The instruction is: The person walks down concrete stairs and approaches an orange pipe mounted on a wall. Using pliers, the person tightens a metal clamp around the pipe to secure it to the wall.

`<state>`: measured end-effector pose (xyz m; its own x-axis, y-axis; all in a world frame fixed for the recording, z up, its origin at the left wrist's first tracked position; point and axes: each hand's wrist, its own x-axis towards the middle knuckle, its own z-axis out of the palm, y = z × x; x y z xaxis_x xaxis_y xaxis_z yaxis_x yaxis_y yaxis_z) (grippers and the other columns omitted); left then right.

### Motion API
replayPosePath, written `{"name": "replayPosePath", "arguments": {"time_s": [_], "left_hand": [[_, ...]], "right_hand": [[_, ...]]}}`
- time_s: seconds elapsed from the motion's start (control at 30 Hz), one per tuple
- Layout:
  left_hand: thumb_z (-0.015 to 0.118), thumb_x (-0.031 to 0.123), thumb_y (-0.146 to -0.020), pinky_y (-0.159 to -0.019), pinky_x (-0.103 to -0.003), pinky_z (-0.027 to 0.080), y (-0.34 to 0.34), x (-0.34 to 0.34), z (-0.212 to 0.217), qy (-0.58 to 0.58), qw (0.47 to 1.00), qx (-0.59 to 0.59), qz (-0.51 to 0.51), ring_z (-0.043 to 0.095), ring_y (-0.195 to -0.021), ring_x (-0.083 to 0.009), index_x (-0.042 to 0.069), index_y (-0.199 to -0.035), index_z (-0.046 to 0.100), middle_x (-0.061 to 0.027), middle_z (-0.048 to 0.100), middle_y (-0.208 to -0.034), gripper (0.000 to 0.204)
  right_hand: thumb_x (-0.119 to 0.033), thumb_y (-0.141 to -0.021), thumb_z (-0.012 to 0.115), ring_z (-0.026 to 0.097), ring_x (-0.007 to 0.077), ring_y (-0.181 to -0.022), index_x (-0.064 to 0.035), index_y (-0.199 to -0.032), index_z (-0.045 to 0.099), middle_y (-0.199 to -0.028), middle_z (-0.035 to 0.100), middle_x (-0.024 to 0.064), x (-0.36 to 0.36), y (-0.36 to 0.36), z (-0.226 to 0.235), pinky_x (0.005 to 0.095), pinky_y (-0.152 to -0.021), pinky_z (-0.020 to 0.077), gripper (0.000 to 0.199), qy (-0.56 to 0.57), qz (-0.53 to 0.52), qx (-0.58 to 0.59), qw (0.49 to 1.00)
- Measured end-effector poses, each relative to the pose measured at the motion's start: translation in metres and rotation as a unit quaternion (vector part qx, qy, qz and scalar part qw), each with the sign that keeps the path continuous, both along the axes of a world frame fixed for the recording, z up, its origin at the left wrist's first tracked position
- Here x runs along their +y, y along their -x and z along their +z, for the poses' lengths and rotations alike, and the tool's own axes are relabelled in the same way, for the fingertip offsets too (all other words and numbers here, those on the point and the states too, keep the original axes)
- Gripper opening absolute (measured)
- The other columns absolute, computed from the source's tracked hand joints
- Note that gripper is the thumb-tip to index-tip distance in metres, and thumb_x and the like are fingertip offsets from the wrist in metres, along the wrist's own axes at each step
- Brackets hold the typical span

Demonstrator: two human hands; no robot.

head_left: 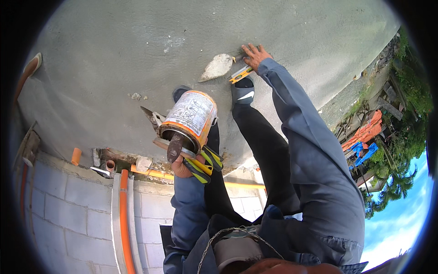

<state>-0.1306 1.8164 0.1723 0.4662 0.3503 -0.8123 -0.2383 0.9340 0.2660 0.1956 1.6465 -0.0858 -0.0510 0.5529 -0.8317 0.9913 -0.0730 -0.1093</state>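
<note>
My left hand (183, 167) is closed at the mouth of a tilted paint can (191, 114) with a white and orange label. A dark tool handle (175, 147) sticks out of the can. Yellow-and-black handles (203, 164) stand out beside my fingers; what tool they belong to is unclear. Farther off, my right hand (257, 56) reaches down to the concrete with its fingers spread. It lies at the handle end of a mortar-caked trowel (218, 67). A small yellow spirit level (241, 75) rests just below that hand, near my sandalled foot (243, 93).
Grey concrete (137, 55) spreads around my feet, with small rubble bits (136, 96) on it. An orange pipe (124, 219) runs along a block wall (68, 201) at the lower left. Another person's foot (33, 65) shows at far left. Planks and an orange tarp (367, 130) lie right.
</note>
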Motion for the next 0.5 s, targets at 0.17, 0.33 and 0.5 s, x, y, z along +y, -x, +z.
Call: {"name": "replayPosePath", "arguments": {"time_s": [0.17, 0.33, 0.5], "left_hand": [[0.079, 0.050, -0.083, -0.086, -0.043, 0.046, 0.035, 0.001, 0.011, -0.011, 0.997, 0.080, -0.005, 0.056, -0.116, -0.0238, 0.017, -0.137, 0.058, -0.0048, 0.058, -0.140, 0.067], [0.074, 0.053, -0.087, -0.088, -0.044, 0.047, 0.062, 0.011, 0.042, -0.046, 0.991, 0.128, -0.003, 0.057, -0.114, -0.0232, 0.016, -0.139, 0.058, -0.0052, 0.057, -0.140, 0.066], [0.075, 0.054, -0.086, -0.091, -0.046, 0.047, 0.063, 0.017, 0.052, -0.043, 0.994, 0.097, -0.026, 0.052, -0.127, -0.0250, 0.020, -0.147, 0.050, -0.0067, 0.052, -0.148, 0.073]], "right_hand": [[-0.029, -0.102, 0.054, 0.030, 0.0387, -0.151, -0.0237, -0.128, 0.071, -0.169, 0.022, 0.0143, -0.015, -0.003, -0.016, 0.0607, -0.116, 0.0333, 0.031, 0.034, 0.096, 0.034, 0.994], [-0.030, -0.101, 0.053, 0.043, 0.0371, -0.141, -0.0140, -0.122, 0.074, -0.157, 0.039, 0.0168, -0.028, 0.012, -0.038, 0.0579, -0.109, 0.0400, 0.034, -0.100, 0.048, -0.008, 0.994], [-0.027, -0.096, 0.057, 0.055, 0.0325, -0.125, -0.0103, -0.110, 0.078, -0.139, 0.055, 0.0131, -0.040, -0.013, -0.035, 0.0533, -0.102, 0.0454, 0.030, -0.065, 0.073, 0.030, 0.995]]}}
